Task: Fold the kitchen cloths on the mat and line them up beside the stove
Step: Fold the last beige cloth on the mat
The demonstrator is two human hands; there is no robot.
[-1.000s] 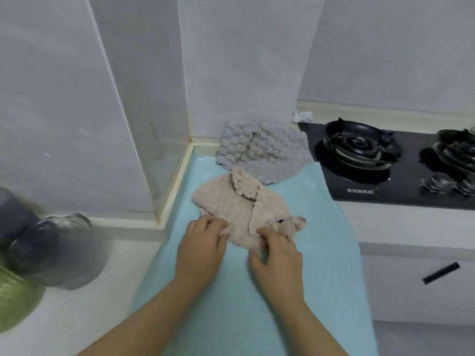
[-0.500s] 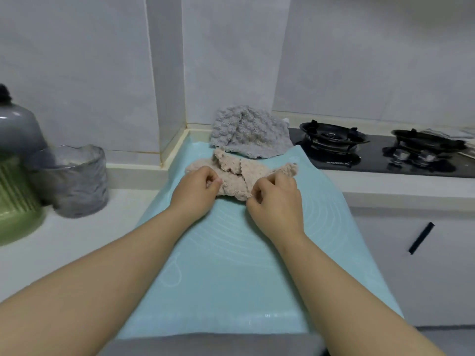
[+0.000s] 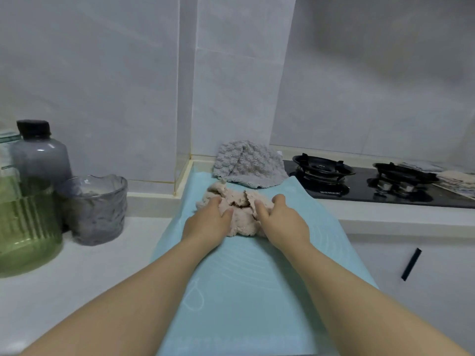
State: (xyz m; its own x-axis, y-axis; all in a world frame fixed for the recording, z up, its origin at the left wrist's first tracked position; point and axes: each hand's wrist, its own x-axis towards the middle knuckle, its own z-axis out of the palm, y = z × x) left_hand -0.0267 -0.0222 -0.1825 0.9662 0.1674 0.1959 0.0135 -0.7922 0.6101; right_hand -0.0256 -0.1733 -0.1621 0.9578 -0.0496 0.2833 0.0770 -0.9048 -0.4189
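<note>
- While both of my hands sit on it, the beige cloth (image 3: 240,214) lies bunched between them on the far half of the mat (image 3: 244,291), touching each palm.
- Left hand (image 3: 208,223): laid fairly flat on the cloth's left part, fingers reaching forward, thumb spread toward the middle; it presses down, with no grip that I can see.
- Right hand (image 3: 282,222): thumb resting on top, fingers bent over the cloth's right end; whether they pinch it or only cup it I cannot tell.
- Long axis of the beige cloth: left to right, from one hand to the other, across the mat's length. Its layers meet in a ragged seam midway between my thumbs, and one corner peaks up just ahead of my left fingertips.
- Grey cloth (image 3: 246,163): straight ahead of both hands, heaped at the mat's far edge, close beyond the beige one; not neatly folded, by my judgement.
- Stove (image 3: 359,186): ahead and to the right of my right hand, which is the nearer one to it.
- Judgement: the fold is mid-way; the next move likely carries the cloth right and forward, led by the right hand.
- Counter (image 3: 77,265): carries the mat; off to the left of my left hand.
</note>
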